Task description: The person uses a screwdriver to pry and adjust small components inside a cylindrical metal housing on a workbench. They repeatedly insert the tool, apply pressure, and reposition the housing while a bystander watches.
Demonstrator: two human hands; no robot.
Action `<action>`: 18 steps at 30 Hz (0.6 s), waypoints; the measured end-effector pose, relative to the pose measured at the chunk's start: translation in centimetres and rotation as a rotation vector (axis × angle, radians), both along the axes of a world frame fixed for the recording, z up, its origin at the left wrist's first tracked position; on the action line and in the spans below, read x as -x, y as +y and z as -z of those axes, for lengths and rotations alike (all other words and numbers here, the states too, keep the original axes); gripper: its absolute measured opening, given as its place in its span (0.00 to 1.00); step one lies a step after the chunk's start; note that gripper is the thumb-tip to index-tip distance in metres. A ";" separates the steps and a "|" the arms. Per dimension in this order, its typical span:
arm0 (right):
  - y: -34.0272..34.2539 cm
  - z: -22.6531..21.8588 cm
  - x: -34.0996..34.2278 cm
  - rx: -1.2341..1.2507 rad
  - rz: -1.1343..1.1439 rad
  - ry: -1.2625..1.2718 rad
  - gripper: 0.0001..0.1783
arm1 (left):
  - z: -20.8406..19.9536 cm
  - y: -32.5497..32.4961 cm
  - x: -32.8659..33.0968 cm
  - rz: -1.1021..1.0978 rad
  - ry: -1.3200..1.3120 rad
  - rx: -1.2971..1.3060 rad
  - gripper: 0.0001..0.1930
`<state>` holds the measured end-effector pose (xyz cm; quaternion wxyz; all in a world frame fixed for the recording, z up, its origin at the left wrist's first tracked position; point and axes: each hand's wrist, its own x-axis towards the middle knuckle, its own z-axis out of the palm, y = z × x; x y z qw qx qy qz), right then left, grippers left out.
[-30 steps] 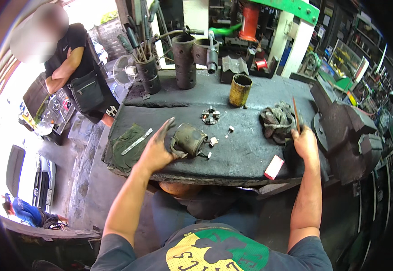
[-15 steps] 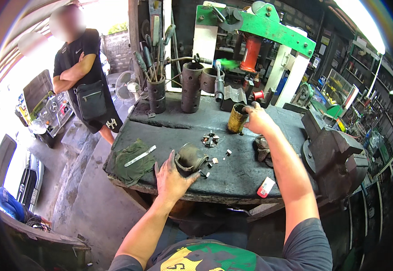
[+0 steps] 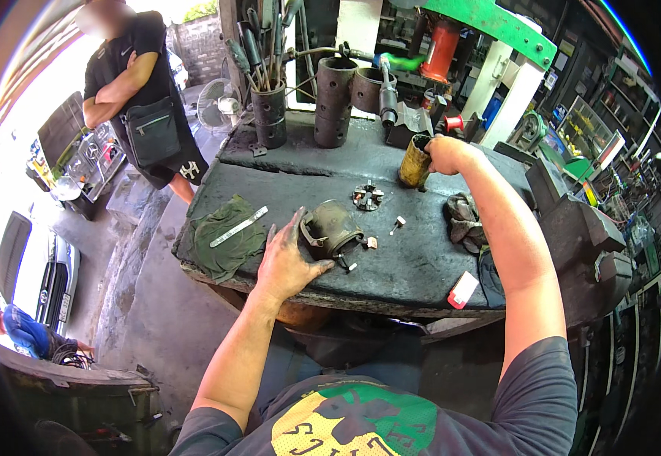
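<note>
My left hand point(image 3: 288, 262) spans the near left side of a dark, round metal housing point(image 3: 338, 229), thumb below and fingers along its ring-shaped end. The housing lies tilted on the bench, a short wire end sticking out near my thumb. My right hand point(image 3: 454, 156) is closed, reaching over the rim of a worn yellow tin point(image 3: 414, 165); its fingertips are hidden there, so what they hold cannot be seen. Between the two, a round brush holder plate point(image 3: 367, 197) lies flat. Small blocks, perhaps carbon brushes, one point(image 3: 398, 223) pale-ended, lie near the housing.
A green cloth point(image 3: 228, 242) with a metal strip point(image 3: 238, 227) lies at left. At right are crumpled gloves point(image 3: 464, 222), a red-and-white packet point(image 3: 463, 289) and a large vise point(image 3: 574, 243). Tool-filled tubes point(image 3: 270, 118) and a green press point(image 3: 490, 30) stand behind. A person point(image 3: 148, 99) stands at left.
The view has shifted. The housing has tipped, its open end now toward my left fingers. My right hand has turned and closed at the tin's rim, and the tin leans.
</note>
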<state>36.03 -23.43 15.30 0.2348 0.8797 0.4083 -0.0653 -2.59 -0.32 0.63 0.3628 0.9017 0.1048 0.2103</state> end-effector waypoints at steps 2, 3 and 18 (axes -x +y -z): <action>-0.1 0.4 -0.5 -0.038 0.008 0.002 0.31 | -0.1 0.0 0.0 -0.026 0.030 -0.027 0.67; -0.2 0.6 -0.6 -0.036 -0.008 -0.012 0.30 | -0.1 -0.1 0.0 -0.046 0.046 -0.029 0.67; -5.4 4.6 28.2 -0.629 0.070 0.794 0.45 | 0.9 -0.1 -0.1 -0.034 -0.037 -0.029 0.64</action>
